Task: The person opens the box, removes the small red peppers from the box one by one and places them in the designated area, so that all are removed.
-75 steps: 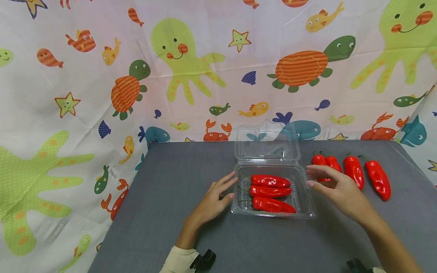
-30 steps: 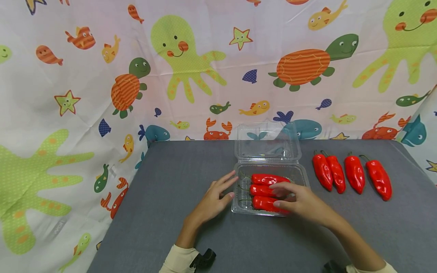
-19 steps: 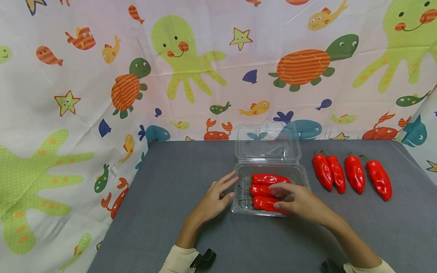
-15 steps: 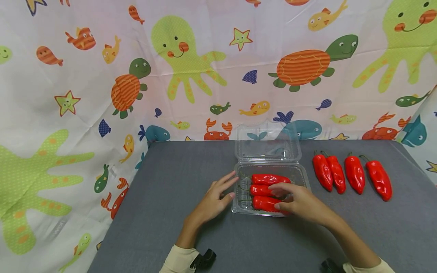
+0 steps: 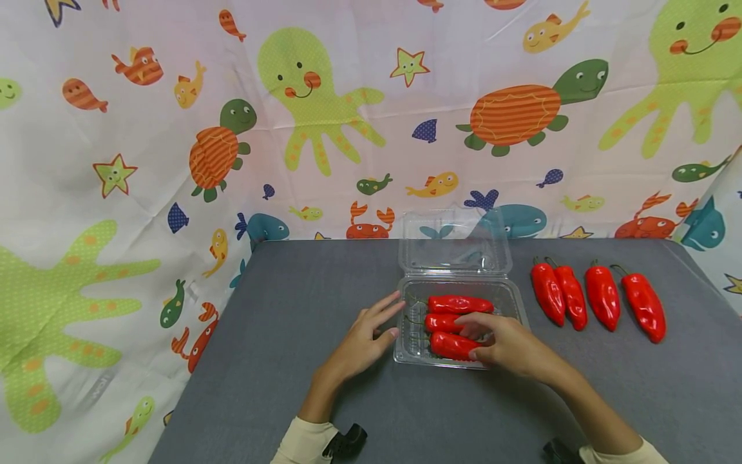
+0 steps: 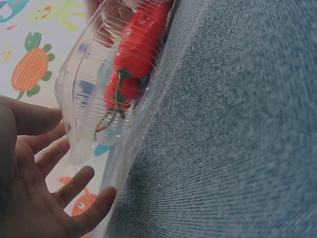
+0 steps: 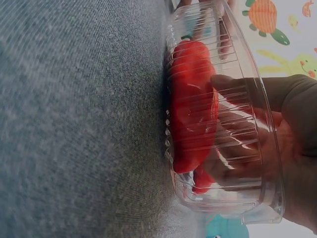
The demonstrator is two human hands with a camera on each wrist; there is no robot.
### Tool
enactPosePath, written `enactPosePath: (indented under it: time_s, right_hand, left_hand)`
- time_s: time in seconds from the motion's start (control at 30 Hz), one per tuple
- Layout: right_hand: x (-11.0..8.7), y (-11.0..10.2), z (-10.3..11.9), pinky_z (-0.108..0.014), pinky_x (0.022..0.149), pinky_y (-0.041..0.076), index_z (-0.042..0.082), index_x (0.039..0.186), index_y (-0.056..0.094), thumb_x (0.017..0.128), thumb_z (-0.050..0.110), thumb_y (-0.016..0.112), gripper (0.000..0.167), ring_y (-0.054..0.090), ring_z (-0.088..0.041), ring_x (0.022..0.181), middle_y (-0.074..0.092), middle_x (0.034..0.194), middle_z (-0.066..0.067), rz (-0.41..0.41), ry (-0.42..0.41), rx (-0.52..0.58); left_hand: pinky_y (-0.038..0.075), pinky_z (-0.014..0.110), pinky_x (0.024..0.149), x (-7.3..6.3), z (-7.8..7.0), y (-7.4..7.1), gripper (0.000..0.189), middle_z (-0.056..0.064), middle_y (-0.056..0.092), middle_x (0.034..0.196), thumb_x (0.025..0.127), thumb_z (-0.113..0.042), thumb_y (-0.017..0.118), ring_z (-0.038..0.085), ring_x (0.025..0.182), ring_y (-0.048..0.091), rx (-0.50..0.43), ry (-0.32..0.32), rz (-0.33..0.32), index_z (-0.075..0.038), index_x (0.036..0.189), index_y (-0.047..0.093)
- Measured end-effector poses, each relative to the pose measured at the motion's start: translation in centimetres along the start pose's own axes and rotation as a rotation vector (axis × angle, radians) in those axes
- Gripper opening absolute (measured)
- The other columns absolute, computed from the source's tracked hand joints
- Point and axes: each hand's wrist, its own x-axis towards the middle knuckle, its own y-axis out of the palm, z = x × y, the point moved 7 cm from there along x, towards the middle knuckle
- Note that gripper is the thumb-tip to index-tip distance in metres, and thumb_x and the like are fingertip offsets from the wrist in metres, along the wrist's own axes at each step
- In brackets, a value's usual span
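Three glossy red peppers lie side by side in a clear plastic clamshell box [image 5: 408, 353], its lid [image 5: 455, 248] raised at the back. My right hand [image 5: 513, 345] reaches into the box over their right ends. Its thumb presses the near side of the front red pepper [image 5: 452, 346], and its curled fingers come down on the far side; the fingertips are partly hidden. The middle pepper [image 5: 442, 323] is half covered by that hand, and the back pepper [image 5: 460, 304] lies beyond it. My left hand [image 5: 368, 332], fingers spread, rests at the box's left wall [image 6: 69, 99].
Several more red peppers [image 5: 603, 296] lie in a row on the grey tabletop [image 5: 307, 290], right of the box. A printed sea-animal cloth [image 5: 359, 77] hangs behind and to the left. Black wrist cameras [image 5: 344, 443] are strapped at the sleeves.
My right hand came from near the peppers on the right into the box, onto the front pepper. That pepper has turned slightly just now. The left hand stays in place.
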Motion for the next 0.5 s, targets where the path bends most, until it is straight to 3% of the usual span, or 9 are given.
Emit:
enactPosePath:
  time_s: [0.2,0.5]
  right_hand:
    - [0.07,0.04,0.11,-0.043,0.088,0.061,0.01,0.136,0.069,0.085,0.004,0.084,0.053,0.069,-0.026,0.107,0.075,0.117,-0.004,-0.005,-0.022,-0.043]
    - [0.01,0.24,-0.02,-0.03,0.071,0.061,0.008,0.138,0.068,0.086,0.006,0.084,0.055,0.069,-0.026,0.099,0.075,0.12,-0.014,0.034,0.03,0.013]
  left_hand:
    - [0.048,0.051,0.109,0.02,0.25,0.08,0.057,-0.014,0.031,0.173,0.105,-0.019,0.061,0.021,0.141,0.041,0.007,-0.015,0.006,-0.02,0.161,0.049]
    - [0.047,0.051,0.109,0.07,0.31,0.1,0.057,-0.015,0.031,0.172,0.105,-0.019,0.061,0.021,0.141,0.041,0.009,-0.016,0.006,-0.02,0.161,0.049]
